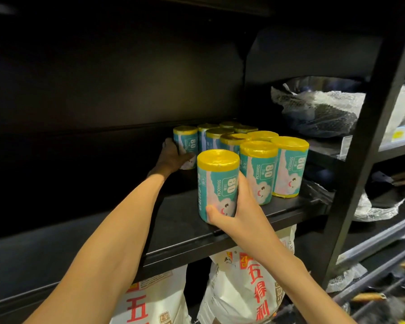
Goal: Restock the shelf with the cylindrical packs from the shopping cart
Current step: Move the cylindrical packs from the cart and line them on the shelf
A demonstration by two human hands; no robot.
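Right hand [241, 213] grips front pack [216, 183]; left hand [171, 157] holds rear pack [186, 143].

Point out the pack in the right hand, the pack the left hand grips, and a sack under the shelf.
Right-hand pack [216, 181]: head view, on its teal label.
Left-hand pack [188, 142]: head view, on its label.
White sack [246, 286]: head view, on its printed front.

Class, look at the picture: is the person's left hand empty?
No. The left hand grips a pack at the back left of the group on the shelf, its fingers curled round the lower part.
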